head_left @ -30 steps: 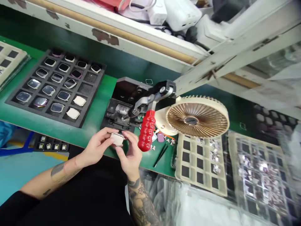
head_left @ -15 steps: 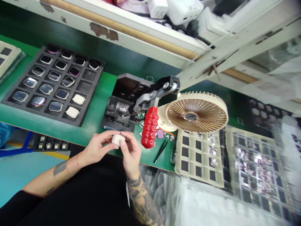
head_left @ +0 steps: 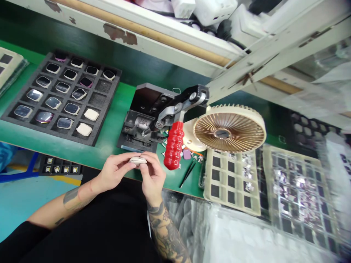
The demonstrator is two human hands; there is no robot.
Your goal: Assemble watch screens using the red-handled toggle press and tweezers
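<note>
Between my two hands I hold a pale smartwatch case [head_left: 138, 160], seen nearly edge-on in front of the bench edge. My left hand [head_left: 116, 170] pinches its left end between thumb and fingers. At the other end, my right hand [head_left: 152, 177] grips it the same way. Just beyond my fingers stands a black clamp fixture [head_left: 141, 128] with a toggle lever and a red ribbed handle [head_left: 174, 146]. A grey foam tray [head_left: 105, 100] of similar watch cases lies on the left, most showing dark screens, two showing pale faces.
A cream fan [head_left: 229, 129] stands right of the clamp. Black tweezers [head_left: 188, 173] and small scattered parts lie near the handle. Compartment trays [head_left: 207, 186] sit farther right, beside plastic wrapping [head_left: 189, 226]. A shelf [head_left: 153, 40] with chargers overhangs the back. A small black tray [head_left: 61, 170] sits low left.
The watch case has been turned in my fingers, from showing its broad pale face to showing its thin side. Both hands stay in nearly the same place.
</note>
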